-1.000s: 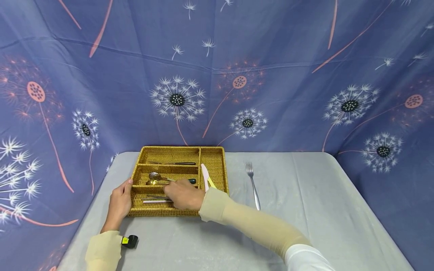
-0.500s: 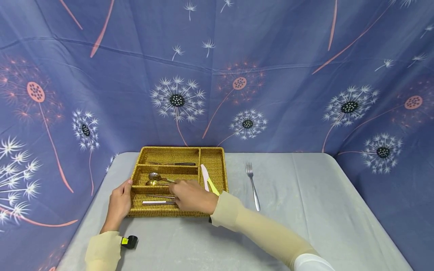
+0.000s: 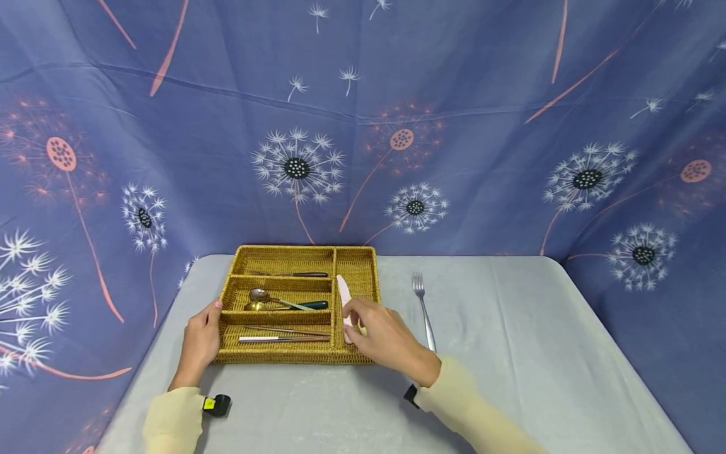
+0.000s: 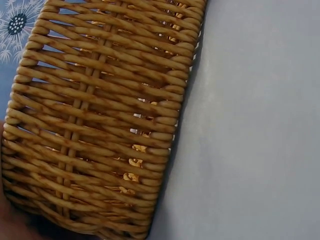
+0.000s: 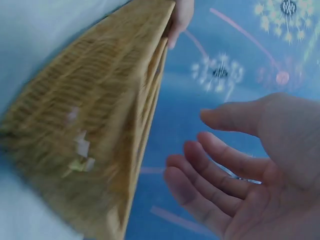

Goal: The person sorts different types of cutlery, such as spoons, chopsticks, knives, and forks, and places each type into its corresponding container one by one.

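A woven cutlery tray (image 3: 272, 357) sits at the table's back left. My left hand (image 3: 201, 337) grips its left side. My right hand (image 3: 382, 331) hovers over the right compartment with fingers loosely bent; in the right wrist view its palm holds nothing. Below the fingertips lies a pale pink knife (image 3: 343, 291), partly covered by the hand. In the middle compartment lie a silver spoon (image 3: 259, 294) with a pale handle and a gold spoon (image 3: 255, 306) with a dark green handle. Thin sticks (image 3: 283, 339), white and brown, lie in the front compartment.
A silver fork (image 3: 422, 302) lies on the grey tablecloth (image 3: 510, 353) right of the tray. A dark-handled utensil (image 3: 309, 274) rests in the back compartment. Behind the table hangs a blue curtain (image 3: 482, 157) with dandelion prints.
My right hand has moved right from the front and middle compartments to above the right one, uncovering the sticks and the green spoon handle. The left hand stays put.
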Tool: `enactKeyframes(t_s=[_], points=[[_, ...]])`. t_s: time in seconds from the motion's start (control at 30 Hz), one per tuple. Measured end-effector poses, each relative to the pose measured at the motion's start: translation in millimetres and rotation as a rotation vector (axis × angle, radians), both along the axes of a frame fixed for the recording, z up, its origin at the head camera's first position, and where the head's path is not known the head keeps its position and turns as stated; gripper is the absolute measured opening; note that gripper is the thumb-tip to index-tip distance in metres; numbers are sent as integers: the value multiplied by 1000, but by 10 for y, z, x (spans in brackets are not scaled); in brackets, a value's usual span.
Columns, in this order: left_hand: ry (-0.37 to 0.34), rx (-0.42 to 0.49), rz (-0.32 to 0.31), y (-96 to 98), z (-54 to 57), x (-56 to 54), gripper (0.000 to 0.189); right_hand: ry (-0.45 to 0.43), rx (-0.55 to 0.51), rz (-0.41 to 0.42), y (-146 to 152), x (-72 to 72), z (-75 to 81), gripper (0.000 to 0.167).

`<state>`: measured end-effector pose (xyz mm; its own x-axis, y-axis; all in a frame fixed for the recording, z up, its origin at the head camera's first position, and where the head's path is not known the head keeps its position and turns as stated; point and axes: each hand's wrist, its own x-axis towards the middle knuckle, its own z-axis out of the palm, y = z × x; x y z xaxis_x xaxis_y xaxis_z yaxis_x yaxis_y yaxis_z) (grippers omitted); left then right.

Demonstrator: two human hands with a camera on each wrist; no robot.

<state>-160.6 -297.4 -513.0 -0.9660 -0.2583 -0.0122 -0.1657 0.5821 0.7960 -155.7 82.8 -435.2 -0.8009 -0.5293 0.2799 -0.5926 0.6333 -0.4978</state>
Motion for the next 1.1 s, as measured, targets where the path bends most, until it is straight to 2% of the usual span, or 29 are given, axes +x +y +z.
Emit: enactKeyframes(t_s=[0.3, 0.47, 0.67, 0.87, 1.1], points=[[8, -2, 9, -7, 8, 10, 67, 28, -98, -233, 611, 73, -276, 16], [1, 0, 13, -4, 17, 13, 67, 22, -96, -290, 816, 118, -409, 19], [10, -4, 14, 0, 3, 13, 66, -40, -69, -331, 1010, 159, -508, 18], [5, -7, 8, -3, -5, 14, 67, -100, -21, -374, 1196, 91, -531, 18], [5, -7, 8, -6, -13, 5, 68, -92, 31, -454, 1328, -130, -436, 17]])
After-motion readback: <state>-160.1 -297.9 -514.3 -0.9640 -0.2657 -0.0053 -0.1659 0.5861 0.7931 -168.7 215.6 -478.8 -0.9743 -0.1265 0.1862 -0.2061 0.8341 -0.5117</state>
